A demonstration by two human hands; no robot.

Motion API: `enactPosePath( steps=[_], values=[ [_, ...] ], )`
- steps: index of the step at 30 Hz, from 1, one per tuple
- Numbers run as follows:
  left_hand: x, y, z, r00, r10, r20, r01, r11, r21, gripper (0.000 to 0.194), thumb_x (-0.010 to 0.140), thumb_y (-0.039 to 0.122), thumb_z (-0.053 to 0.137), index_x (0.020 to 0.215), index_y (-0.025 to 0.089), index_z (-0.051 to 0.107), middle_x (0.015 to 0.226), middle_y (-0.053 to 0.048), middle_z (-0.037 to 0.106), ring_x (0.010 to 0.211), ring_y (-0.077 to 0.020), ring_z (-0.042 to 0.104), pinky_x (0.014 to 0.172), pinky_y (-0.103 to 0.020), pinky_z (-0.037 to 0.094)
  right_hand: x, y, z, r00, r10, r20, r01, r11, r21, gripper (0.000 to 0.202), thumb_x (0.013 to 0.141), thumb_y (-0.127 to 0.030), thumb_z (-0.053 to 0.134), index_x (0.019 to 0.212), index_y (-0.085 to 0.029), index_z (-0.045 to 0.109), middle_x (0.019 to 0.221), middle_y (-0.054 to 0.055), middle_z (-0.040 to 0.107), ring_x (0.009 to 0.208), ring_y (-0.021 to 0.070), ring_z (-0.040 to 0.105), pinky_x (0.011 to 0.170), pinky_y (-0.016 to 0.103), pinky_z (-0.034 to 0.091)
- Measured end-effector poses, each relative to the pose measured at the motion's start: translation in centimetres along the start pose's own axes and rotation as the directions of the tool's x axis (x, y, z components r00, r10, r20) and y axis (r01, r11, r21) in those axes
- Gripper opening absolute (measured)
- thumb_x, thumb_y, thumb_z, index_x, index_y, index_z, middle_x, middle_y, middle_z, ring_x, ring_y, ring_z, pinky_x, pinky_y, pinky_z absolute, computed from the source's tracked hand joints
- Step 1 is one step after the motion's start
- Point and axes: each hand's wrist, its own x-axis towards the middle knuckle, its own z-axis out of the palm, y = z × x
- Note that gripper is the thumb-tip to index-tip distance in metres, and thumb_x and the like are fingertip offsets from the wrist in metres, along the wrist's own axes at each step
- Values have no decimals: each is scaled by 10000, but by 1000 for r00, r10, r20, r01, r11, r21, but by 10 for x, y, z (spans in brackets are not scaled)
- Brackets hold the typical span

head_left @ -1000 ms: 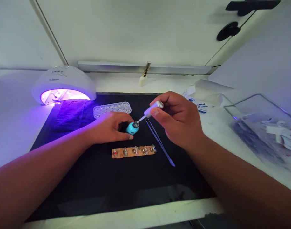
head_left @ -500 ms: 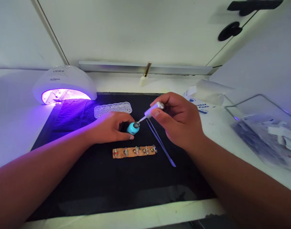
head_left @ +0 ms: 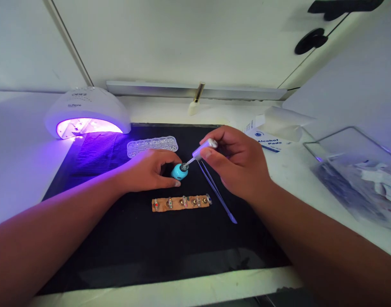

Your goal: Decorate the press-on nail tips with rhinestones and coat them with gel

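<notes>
My left hand [head_left: 150, 169] is closed round a turquoise nail polish bottle [head_left: 179, 172], tilted to the right with its neck uncapped. Between the thumb and fingers of my right hand [head_left: 238, 160] is the white brush cap [head_left: 204, 149]; its brush tip is at the bottle's mouth, partly inside. Just below the bottle, a brown strip [head_left: 161, 204] lies on the black mat [head_left: 134, 251], bearing several clear nail tips with small coloured decorations. Tweezers [head_left: 217, 194] rest under and beside my right hand. Behind my left hand sits a clear compartment case [head_left: 152, 145] of tiny pieces, partly covered.
A white nail lamp [head_left: 86, 106] glows purple at the back left. A pale bottle with a gold cap [head_left: 197, 99] stands at the back. To the right are an alcohol pads box [head_left: 269, 138] and a wire-framed basket [head_left: 352, 170] holding packets.
The brush cap and my right hand have shifted slightly left and down, the brush going a little deeper into the bottle's mouth. My left hand stays nearly still.
</notes>
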Motion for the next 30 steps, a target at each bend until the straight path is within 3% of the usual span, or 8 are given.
enactPosePath(
  steps=[30],
  values=[
    [0, 0, 0, 1000, -2, 10, 2, 1000, 2, 258, 774, 317, 722, 986, 185, 657, 781, 34, 611, 698, -116, 533, 644, -256, 389, 1, -6, -2, 1000, -17, -12, 16, 994, -109, 129, 827, -306, 625, 762, -200, 591, 663, -12, 618, 587, 126, 548, 564, 274, 435]
  ],
)
